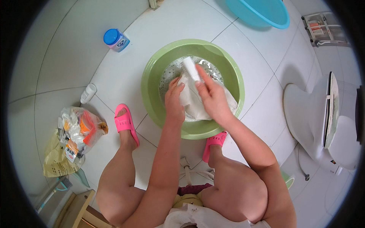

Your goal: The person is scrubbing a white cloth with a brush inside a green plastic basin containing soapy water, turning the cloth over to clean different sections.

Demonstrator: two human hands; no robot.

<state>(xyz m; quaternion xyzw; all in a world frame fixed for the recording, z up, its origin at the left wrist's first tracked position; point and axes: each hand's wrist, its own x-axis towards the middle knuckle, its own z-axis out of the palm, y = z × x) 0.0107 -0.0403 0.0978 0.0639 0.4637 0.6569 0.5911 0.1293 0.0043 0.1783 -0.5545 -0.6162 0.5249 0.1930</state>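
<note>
A green plastic basin (pixel 148 82) stands on the tiled floor between my feet, with sudsy water (pixel 171 67) inside. An off-white cloth item (pixel 196 105) lies bunched in it, partly up against the right inner wall. My left hand (pixel 174 98) holds the cloth at its left edge, thumb on top. Above the cloth, my right hand (pixel 212 95) grips a white object (pixel 191 68), slightly blurred, perhaps a brush or a bar; its kind cannot be told. The underside of that object is hidden.
A blue-lidded tub (pixel 117 40) and a white bottle (pixel 88 93) are at the left, near a bag of rubbish (pixel 82 128) and a long-handled brush (pixel 52 193). A blue basin (pixel 259 12) is at the upper right, a toilet (pixel 305 114) at the right. Pink slippers (pixel 124 122) are on my feet.
</note>
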